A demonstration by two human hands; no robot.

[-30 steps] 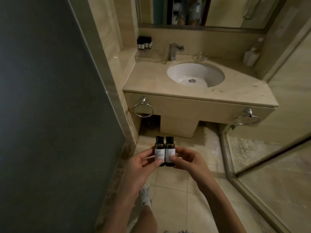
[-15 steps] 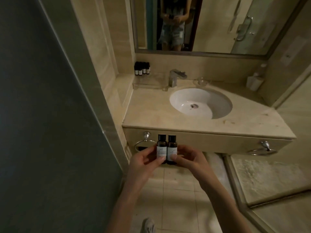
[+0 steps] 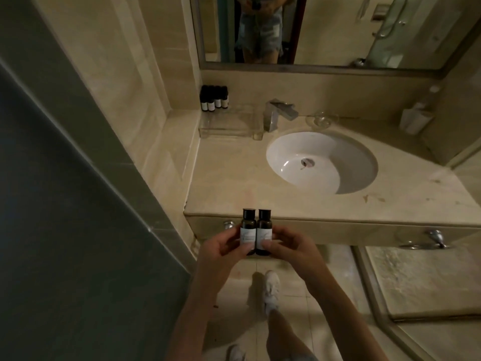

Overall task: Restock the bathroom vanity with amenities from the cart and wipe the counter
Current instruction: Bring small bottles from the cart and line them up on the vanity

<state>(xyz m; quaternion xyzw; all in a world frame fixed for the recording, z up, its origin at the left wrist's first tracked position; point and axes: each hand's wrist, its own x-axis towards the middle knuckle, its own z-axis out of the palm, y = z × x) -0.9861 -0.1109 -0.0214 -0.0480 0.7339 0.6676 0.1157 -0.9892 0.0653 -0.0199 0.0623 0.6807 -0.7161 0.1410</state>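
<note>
**Restocking under way.** The left hand (image 3: pixel 221 252) and right hand (image 3: pixel 289 250) each pinch, between thumb and curled fingers, one of two small dark-brown bottles with black caps and white labels (image 3: pixel 256 231). The bottles are upright and touching, just short of the near edge of the beige stone worktop (image 3: pixel 229 183), and not yet set down. Four matching bottles (image 3: pixel 214 98) stand grouped at the far left corner of a clear rectangular tray (image 3: pixel 229 125). Brown marks (image 3: pixel 372 198) right of the white oval basin (image 3: pixel 321 162) suggest wiping remains.

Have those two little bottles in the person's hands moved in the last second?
Yes. The two bottles have come forward toward the vanity counter: earlier they showed over the floor tiles, now their caps overlap its front edge.
</note>
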